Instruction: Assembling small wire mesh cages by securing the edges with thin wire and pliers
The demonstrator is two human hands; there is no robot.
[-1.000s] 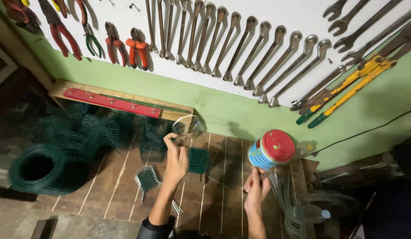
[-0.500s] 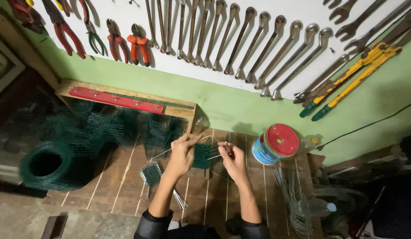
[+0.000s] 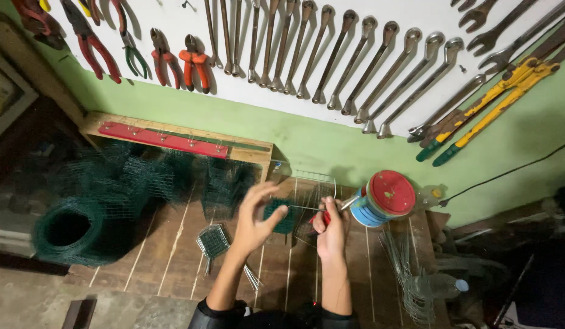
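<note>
My right hand [image 3: 331, 230] is closed around red-handled pliers [image 3: 326, 217] whose jaws point towards a thin steel wire [image 3: 304, 208]. That wire runs left to my left hand [image 3: 253, 218]. The left hand's fingers are spread and curled, and its thumb tip is at the wire's end. Just behind the thumb lies a small green mesh piece [image 3: 284, 220]. A bare wire frame [image 3: 316, 183] stands behind both hands. Right of the right hand sits a wire spool [image 3: 383, 198] with a red top and blue side.
A roll of green mesh [image 3: 69, 230] and stacked green mesh panels [image 3: 142, 176] fill the left of the wooden bench [image 3: 173, 256]. A small mesh piece [image 3: 214, 240] lies near my left forearm. Cut wires [image 3: 410, 268] and a plastic bottle [image 3: 444, 283] lie at the right. Wrenches [image 3: 331, 55] and pliers [image 3: 194, 61] hang on the wall.
My right hand has come from beside the spool to the middle, and red pliers handles now show in it. My left hand has dropped lower and spread its fingers.
</note>
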